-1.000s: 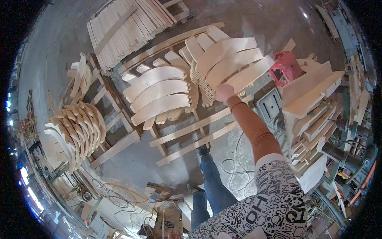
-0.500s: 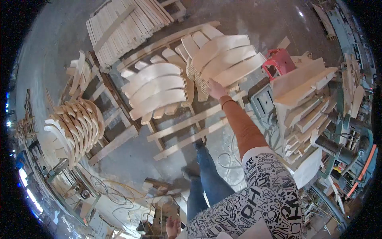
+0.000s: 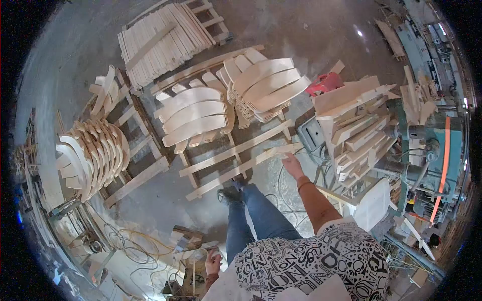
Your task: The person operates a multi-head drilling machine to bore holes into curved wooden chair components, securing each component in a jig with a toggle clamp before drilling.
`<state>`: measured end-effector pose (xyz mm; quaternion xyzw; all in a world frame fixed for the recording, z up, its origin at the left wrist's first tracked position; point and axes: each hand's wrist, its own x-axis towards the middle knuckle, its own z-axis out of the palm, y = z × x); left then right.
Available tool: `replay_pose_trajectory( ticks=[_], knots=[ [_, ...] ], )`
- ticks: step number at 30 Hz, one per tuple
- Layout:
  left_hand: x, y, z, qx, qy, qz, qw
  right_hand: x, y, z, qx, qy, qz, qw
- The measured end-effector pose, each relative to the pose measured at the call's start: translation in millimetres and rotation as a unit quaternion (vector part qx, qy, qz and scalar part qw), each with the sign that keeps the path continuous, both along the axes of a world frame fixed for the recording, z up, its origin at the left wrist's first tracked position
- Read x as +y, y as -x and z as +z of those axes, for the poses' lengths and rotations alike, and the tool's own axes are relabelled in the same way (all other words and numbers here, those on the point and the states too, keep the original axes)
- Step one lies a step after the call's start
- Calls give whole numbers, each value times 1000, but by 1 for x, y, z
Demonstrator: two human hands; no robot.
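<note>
My right hand (image 3: pixel 291 165) is in mid-air just short of the pallet's near slat. Its fingers are loosely bent and nothing shows in them. Beyond it, stacks of curved wooden pieces lie on the wooden pallet (image 3: pixel 236 153): a right stack (image 3: pixel 268 83) and a left stack (image 3: pixel 193 115). Low by my body, my left hand (image 3: pixel 213 263) hangs with its fingers slightly curled and apart, holding nothing visible. A small pile of wood blocks (image 3: pixel 191 237) is the nearest thing to it.
More curved pieces (image 3: pixel 93 153) stand at the left beside another pallet (image 3: pixel 135 183). Flat boards (image 3: pixel 165 42) are piled at the back. On the right are stacked wood parts (image 3: pixel 359 133), a red object (image 3: pixel 324 84) and a green machine (image 3: pixel 439 165). Hoses (image 3: pixel 143 241) lie on the floor.
My right hand has left the edge of the right stack and drawn back toward me. The view has shifted, and my left hand shows more fully at the bottom.
</note>
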<state>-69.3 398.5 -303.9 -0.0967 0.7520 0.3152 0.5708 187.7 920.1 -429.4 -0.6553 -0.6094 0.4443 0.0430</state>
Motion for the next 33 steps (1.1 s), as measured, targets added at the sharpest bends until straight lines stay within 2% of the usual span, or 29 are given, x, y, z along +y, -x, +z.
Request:
replay_pose_trajectory(
  ticks=[1,4,6,8,10,11,12,13,14,15,17,20,21,23,24,26,28,30,33],
  knots=[
    [-1,2,-5,0,-7,3,1000,-4,-4,8,25,57,-43,997],
    [4,3,-2,49,-6,-15,999,9,-10,9,69,81,-64,992],
    [16,-7,20,68,7,-8,998,44,-7,-29,99,52,-54,992],
    [12,-27,12,59,30,27,997,87,2,-42,125,30,-44,991],
    [-1,-54,1,78,-6,52,996,142,43,-36,244,175,-238,924],
    [0,-73,-3,74,41,30,996,170,48,-63,250,175,-235,923],
    [2,-93,-6,66,66,35,995,205,52,-100,214,154,-200,944],
    [12,-99,0,-2,20,196,980,230,53,-134,174,140,-169,960],
    [10,-117,2,-120,-16,219,968,253,54,-149,176,174,-177,953],
    [11,-137,-7,-116,-6,223,968,272,59,-171,175,185,-176,951],
    [11,-178,-19,-151,-58,200,966,295,61,-217,133,187,-253,940],
    [10,-232,-32,-208,-137,166,954,299,66,-245,154,187,-247,938],
    [5,-236,-22,-210,-131,171,954,297,65,-252,149,193,-246,938],
    [9,-246,-21,-231,-127,274,925,301,66,-270,237,146,-272,921],
    [15,-252,-23,-174,102,213,956,302,70,-269,235,149,-272,921],
    [19,-249,-25,-206,104,233,945,310,77,-252,243,209,-277,906],
    [14,-251,-29,-230,103,254,934,316,88,-260,237,202,-281,908],
    [16,-255,-29,-232,155,215,936,326,106,-269,238,199,-283,908],
    [25,-252,-19,-212,161,222,938,337,126,-274,301,178,-224,910]
  ],
)
